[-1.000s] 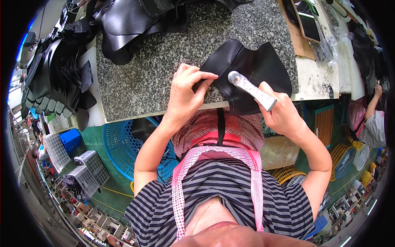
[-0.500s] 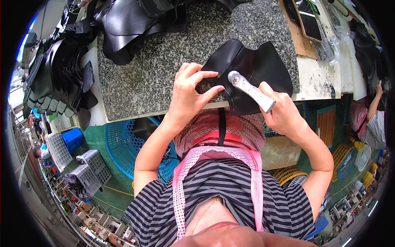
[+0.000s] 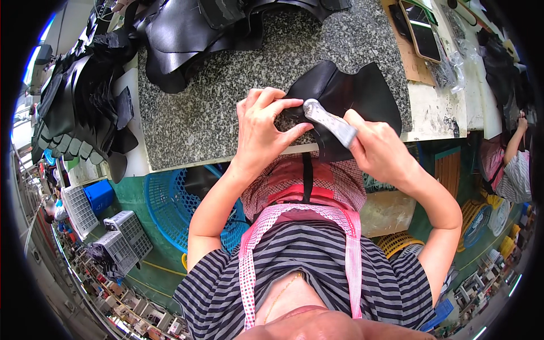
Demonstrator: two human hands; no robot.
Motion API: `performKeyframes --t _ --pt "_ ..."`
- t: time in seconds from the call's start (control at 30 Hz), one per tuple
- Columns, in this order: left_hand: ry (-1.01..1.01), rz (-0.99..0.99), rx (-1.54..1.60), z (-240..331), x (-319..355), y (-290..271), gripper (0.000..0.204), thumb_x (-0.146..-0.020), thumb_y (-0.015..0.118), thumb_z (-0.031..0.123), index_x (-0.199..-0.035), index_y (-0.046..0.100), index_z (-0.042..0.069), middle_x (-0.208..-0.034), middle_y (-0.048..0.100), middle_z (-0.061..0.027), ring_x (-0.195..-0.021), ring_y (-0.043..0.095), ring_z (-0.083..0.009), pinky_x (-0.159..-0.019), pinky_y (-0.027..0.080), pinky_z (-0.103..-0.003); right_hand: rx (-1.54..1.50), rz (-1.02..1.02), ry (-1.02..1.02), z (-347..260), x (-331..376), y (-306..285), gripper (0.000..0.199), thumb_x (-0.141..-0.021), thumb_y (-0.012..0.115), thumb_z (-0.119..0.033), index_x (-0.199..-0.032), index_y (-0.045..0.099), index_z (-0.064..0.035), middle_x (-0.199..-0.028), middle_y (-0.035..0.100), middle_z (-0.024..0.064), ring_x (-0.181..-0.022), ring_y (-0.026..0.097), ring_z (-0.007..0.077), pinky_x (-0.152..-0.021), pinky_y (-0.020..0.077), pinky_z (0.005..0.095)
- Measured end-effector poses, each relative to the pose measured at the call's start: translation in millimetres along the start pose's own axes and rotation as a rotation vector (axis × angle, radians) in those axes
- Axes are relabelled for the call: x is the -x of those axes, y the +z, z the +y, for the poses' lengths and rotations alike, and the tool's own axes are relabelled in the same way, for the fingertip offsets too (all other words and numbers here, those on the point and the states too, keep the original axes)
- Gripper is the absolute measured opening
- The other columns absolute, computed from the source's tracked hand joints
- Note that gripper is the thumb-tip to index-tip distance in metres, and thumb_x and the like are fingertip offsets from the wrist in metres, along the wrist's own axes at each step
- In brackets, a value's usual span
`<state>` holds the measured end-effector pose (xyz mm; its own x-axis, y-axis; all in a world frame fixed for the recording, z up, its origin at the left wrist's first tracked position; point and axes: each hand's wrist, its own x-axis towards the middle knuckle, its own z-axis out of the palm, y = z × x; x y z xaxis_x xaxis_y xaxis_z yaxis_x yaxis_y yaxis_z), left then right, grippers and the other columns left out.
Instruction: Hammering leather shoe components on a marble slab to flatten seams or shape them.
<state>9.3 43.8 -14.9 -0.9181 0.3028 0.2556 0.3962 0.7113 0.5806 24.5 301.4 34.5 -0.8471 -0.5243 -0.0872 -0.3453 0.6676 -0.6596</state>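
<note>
The left hand [image 3: 262, 131] pinches the near left edge of a black leather piece [image 3: 351, 93], thumb and fingers pressed together on the folded rim. The right hand [image 3: 381, 148] is closed around the handle of a silver-grey metal tool [image 3: 328, 122], whose rounded head rests on the leather just beside the left thumb. The leather piece lies at the bench's front edge, right of the middle, its lower flap hanging over that edge toward the person's lap.

The bench [image 3: 209, 113] has a speckled grey stone top. A heap of black leather pieces [image 3: 192, 28] lies along its far edge, and a second stack of black cut pieces [image 3: 79, 107] sits past its left edge, on a pale surface. At the far right corner a flat brown cardboard sheet [image 3: 411, 62] carries a dark rectangular phone-like slab [image 3: 422, 37] with a pale rim; beside it lies a crumpled clear plastic bag [image 3: 447, 73] on the pale right end of the bench.

Under the front edge stands a blue plastic basket [image 3: 170, 204]. Grey lattice crates [image 3: 122, 238] and a small blue box [image 3: 99, 195] stand on the green floor to the left. Another person's arm [image 3: 513, 147] shows at the far right.
</note>
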Motion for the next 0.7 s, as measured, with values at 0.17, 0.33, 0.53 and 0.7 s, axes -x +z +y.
performKeyframes --t 0.17,0.33,0.53,0.7 --pt "-0.025 -0.003 0.016 -0.1 0.8 0.2 0.046 -0.069 0.093 0.034 -0.108 0.080 0.013 -0.113 0.067 -0.0045 -0.114 0.059 -0.0252 -0.098 0.039 -0.043 -0.096 0.095 -0.016 1.0 0.2 2.0 0.022 -0.096 0.061 -0.007 -0.112 0.047 -0.0004 -0.078 0.066 0.0260 -0.078 0.067 0.0494 -0.066 0.0510 0.0575" --pt "-0.006 0.007 0.009 -2.9 -0.1 0.4 0.049 -0.069 0.093 0.036 -0.110 0.080 0.013 -0.114 0.067 -0.0046 -0.115 0.059 -0.0249 -0.098 0.039 -0.042 -0.032 0.061 -0.035 -1.0 -2.5 3.7 0.020 -0.098 0.060 -0.008 -0.109 0.046 0.0004 -0.079 0.065 0.0267 -0.079 0.066 0.0498 -0.066 0.0511 0.0565" --pt "0.017 0.012 0.014 -5.8 -1.5 0.4 0.052 -0.067 0.094 0.037 -0.110 0.079 0.013 -0.113 0.067 -0.0032 -0.115 0.059 -0.0244 -0.098 0.039 -0.042 -0.059 -0.125 -0.018 0.2 -2.2 6.0 0.019 -0.097 0.061 -0.009 -0.106 0.045 -0.0009 -0.077 0.065 0.0251 -0.077 0.067 0.0481 -0.066 0.0519 0.0555" --pt "0.020 0.031 0.020 -7.6 -2.9 0.4 0.053 -0.067 0.093 0.037 -0.111 0.079 0.013 -0.113 0.067 -0.0034 -0.115 0.059 -0.0244 -0.097 0.040 -0.042 -0.106 0.149 -0.065 -3.1 -2.3 4.0 0.020 -0.098 0.061 -0.009 -0.107 0.046 -0.0009 -0.077 0.065 0.0253 -0.077 0.066 0.0491 -0.066 0.0518 0.0546"
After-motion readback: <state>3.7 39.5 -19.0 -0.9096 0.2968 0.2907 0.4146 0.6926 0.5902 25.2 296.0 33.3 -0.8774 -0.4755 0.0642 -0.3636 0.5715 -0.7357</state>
